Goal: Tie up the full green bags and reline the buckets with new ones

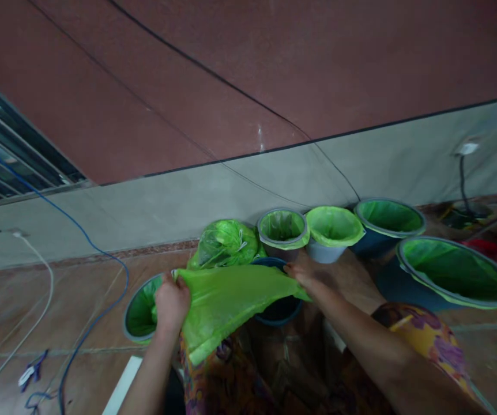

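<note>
I hold a bright green plastic bin bag (226,300) stretched between both hands. My left hand (171,302) is closed on its left edge, just over a lined bin (138,314). My right hand (302,276) pinches the bag's right corner above a dark blue unlined bin (281,308), partly hidden by the bag. A knotted full green bag (226,243) lies just behind.
Several bins with green liners stand along the grey wall: two small ones (282,230) (332,230), two big ones (387,222) (456,274). Blue and white cables (88,323) trail over the tiled floor at left. A wall socket (465,148) is at right.
</note>
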Action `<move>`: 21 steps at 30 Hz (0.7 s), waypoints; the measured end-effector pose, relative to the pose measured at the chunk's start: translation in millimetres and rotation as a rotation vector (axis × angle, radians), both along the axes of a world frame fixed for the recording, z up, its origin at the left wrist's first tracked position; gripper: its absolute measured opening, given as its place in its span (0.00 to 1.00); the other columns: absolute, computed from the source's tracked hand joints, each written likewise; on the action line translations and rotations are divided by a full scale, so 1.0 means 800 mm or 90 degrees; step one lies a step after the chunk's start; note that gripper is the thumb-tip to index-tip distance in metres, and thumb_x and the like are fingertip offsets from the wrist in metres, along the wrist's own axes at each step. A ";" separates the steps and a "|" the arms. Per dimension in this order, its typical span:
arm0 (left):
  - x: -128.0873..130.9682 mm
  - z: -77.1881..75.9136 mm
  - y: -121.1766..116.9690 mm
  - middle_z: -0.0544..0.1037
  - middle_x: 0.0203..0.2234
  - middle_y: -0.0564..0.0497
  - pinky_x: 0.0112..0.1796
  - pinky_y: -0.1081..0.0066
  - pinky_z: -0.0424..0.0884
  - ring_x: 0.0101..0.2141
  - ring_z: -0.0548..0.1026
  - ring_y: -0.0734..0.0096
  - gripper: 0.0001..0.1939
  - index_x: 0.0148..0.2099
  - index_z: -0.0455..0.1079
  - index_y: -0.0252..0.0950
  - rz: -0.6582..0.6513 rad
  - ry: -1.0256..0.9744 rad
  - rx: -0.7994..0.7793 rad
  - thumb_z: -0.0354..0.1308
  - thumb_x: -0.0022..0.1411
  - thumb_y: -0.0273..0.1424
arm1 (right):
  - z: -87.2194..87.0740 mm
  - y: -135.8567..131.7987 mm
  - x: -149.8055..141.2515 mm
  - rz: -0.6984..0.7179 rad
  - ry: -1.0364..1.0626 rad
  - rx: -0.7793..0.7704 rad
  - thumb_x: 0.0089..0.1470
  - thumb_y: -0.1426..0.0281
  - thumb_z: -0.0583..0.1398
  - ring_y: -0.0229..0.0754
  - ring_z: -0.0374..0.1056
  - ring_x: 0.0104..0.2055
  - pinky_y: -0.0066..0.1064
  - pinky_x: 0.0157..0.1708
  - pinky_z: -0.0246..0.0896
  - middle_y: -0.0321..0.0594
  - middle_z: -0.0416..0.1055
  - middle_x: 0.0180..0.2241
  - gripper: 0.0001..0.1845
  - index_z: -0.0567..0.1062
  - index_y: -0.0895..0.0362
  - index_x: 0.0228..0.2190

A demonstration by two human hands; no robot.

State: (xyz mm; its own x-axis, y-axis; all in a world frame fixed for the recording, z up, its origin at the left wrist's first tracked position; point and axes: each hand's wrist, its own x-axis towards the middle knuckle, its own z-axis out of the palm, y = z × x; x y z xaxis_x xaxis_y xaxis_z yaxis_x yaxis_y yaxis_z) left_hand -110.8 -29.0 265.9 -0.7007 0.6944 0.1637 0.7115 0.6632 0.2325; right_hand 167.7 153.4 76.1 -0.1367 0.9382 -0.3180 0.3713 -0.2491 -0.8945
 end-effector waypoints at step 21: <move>0.153 -0.209 0.142 0.80 0.41 0.40 0.44 0.71 0.69 0.42 0.79 0.65 0.23 0.59 0.63 0.28 -0.258 -0.462 -0.131 0.54 0.64 0.32 | -0.028 -0.151 -0.024 0.152 -0.141 0.003 0.52 0.55 0.61 0.55 0.70 0.52 0.42 0.50 0.63 0.54 0.72 0.50 0.40 0.59 0.62 0.60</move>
State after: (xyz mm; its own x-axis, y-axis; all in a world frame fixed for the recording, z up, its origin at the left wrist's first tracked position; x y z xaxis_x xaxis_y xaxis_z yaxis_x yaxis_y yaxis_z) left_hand 11.2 84.7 98.5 -0.2749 0.8808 -0.3856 0.6242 0.4685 0.6252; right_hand 148.3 32.9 53.7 -0.2814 0.8896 -0.3597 0.6042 -0.1270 -0.7866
